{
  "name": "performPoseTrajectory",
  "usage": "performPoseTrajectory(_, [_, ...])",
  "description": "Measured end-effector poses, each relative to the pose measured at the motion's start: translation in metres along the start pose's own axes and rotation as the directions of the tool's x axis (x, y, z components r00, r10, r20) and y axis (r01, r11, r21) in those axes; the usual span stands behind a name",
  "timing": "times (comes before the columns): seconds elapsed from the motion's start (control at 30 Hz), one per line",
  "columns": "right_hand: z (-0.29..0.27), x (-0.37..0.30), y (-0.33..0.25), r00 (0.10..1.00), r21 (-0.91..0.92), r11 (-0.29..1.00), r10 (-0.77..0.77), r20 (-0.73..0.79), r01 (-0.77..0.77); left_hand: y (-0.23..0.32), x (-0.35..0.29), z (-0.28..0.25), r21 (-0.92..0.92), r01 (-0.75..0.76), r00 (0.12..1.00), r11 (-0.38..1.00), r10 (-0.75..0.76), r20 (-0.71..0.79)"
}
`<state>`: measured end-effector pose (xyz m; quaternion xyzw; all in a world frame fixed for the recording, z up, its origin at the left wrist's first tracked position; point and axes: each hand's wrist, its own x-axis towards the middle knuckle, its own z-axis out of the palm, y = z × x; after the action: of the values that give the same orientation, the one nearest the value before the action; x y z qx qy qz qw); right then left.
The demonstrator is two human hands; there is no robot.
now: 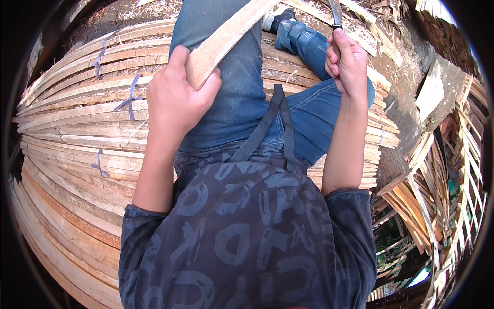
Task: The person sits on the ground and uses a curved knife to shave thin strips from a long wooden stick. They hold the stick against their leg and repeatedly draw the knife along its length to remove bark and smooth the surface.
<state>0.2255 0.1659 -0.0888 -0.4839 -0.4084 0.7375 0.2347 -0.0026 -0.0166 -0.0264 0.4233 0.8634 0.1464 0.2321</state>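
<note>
My left hand point(177, 95) grips the near end of a long pale wooden strip point(226, 38) that runs up and to the right across my blue-jeaned thigh. My right hand point(347, 62) is closed around the handle of a knife, whose grey blade point(336, 13) points up toward the top edge. The blade stands to the right of the strip, apart from it. I sit on a stack of bundled wooden slats point(77, 134).
The slat bundles are tied with bluish bands point(128, 98). Loose split strips and offcuts point(427, 180) pile up at the right. Bare earth with shavings point(396, 56) lies beyond my shoe point(278, 18). A black strap point(267, 123) hangs over my lap.
</note>
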Motion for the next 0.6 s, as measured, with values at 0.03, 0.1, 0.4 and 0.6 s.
performPoseTrajectory(0.03, [0.001, 0.0, 0.0, 1.0, 0.0, 1.0, -0.012, -0.005, 0.012, 0.002, 0.0, 0.0, -0.008, 0.009, 1.0, 1.0, -0.009, 0.012])
performPoseTrajectory(0.1, [0.006, -0.002, 0.003, 0.999, 0.001, 0.999, -0.036, -0.017, 0.036, 0.002, 0.001, -0.001, -0.017, 0.015, 1.0, 1.0, -0.015, 0.019])
performPoseTrajectory(0.4, [-0.026, 0.017, 0.0, 0.851, -0.14, 0.948, -0.318, -0.418, 0.285, -0.001, -0.001, -0.001, -0.018, 0.007, 1.0, 1.0, -0.007, 0.018])
performPoseTrajectory(0.6, [-0.042, -0.013, -0.012, 0.989, -0.016, 0.996, -0.092, -0.113, 0.091, -0.001, 0.002, -0.002, -0.013, 0.008, 1.0, 1.0, -0.008, 0.011])
